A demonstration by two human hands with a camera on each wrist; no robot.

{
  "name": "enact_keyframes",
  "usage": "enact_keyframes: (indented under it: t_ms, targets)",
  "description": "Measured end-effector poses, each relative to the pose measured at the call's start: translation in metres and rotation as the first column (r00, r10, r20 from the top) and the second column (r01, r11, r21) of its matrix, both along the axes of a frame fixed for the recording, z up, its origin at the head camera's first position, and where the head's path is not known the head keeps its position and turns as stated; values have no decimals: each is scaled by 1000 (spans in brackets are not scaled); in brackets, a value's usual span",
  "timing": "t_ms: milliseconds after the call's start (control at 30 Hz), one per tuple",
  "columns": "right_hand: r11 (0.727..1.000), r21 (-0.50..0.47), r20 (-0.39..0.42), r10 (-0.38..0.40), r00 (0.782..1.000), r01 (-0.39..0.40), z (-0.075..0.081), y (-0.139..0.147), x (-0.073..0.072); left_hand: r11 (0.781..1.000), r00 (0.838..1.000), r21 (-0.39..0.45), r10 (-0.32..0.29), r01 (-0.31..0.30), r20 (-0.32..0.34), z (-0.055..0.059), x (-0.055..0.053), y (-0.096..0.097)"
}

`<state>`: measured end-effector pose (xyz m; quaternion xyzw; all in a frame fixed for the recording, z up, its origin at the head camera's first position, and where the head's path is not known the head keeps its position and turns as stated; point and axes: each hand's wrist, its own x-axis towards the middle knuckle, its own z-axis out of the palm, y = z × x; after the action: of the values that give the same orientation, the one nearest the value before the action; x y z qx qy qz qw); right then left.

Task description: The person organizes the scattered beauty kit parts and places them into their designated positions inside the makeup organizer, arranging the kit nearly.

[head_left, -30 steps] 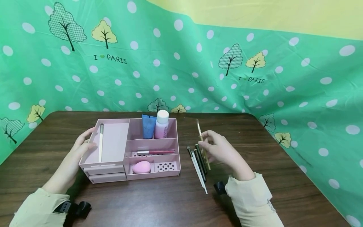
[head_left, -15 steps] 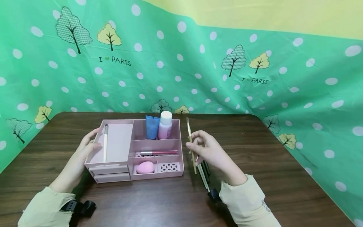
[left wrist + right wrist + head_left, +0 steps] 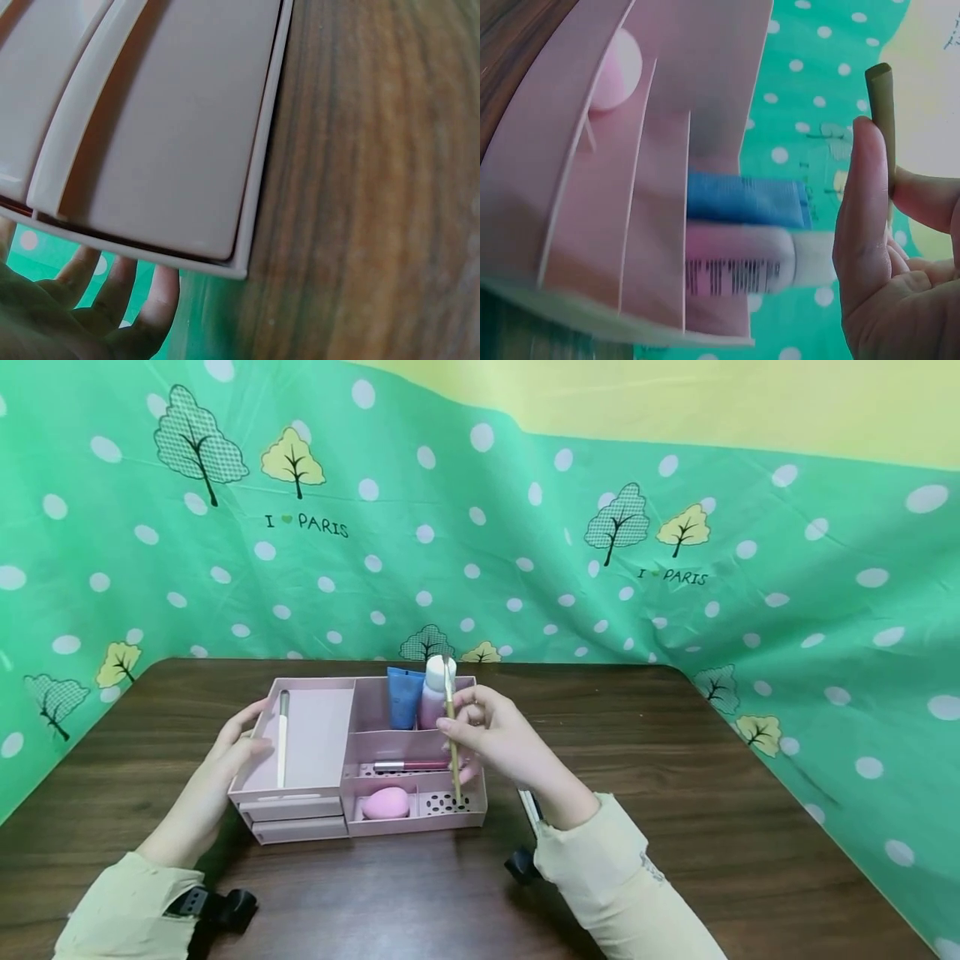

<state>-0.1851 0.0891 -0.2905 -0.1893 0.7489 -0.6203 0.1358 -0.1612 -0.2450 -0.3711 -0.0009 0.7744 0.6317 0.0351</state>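
My left hand (image 3: 213, 785) grips the left side of a pink desktop organizer (image 3: 318, 735), thumb over its rim. In the left wrist view the fingers rest along its outer wall beside the drawers (image 3: 176, 135). My right hand (image 3: 498, 739) pinches a makeup brush (image 3: 453, 714) with a gold-green handle between thumb and fingers. The brush stands nearly upright, bristles up, above the organizer's right compartments. Behind it are a white-capped pink bottle (image 3: 735, 255) and a blue tube (image 3: 405, 697). A pink makeup sponge (image 3: 386, 804) and a lip gloss tube (image 3: 405, 766) lie in the front compartments.
A white-handled brush (image 3: 282, 739) lies in the organizer's left top tray. White brush handles (image 3: 530, 810) on the brown wooden table (image 3: 360, 893) show partly beneath my right forearm. A green dotted cloth (image 3: 510, 543) hangs behind the table.
My right hand has carried the gold-green brush leftward from the loose brushes on the table to over the organizer's right side. My left hand stays on the organizer; the camera view shifts slightly.
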Motion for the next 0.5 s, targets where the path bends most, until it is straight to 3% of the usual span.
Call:
enact_keyframes:
  t_ms: [300, 500]
  targets:
    - [996, 26, 53, 81, 995, -82, 12, -36, -9, 1000, 1000, 2, 6, -6, -3, -1, 0, -2]
    - [994, -8, 93, 105, 990, -105, 13, -61, -14, 1000, 1000, -3, 4, -4, 2, -1, 0, -1]
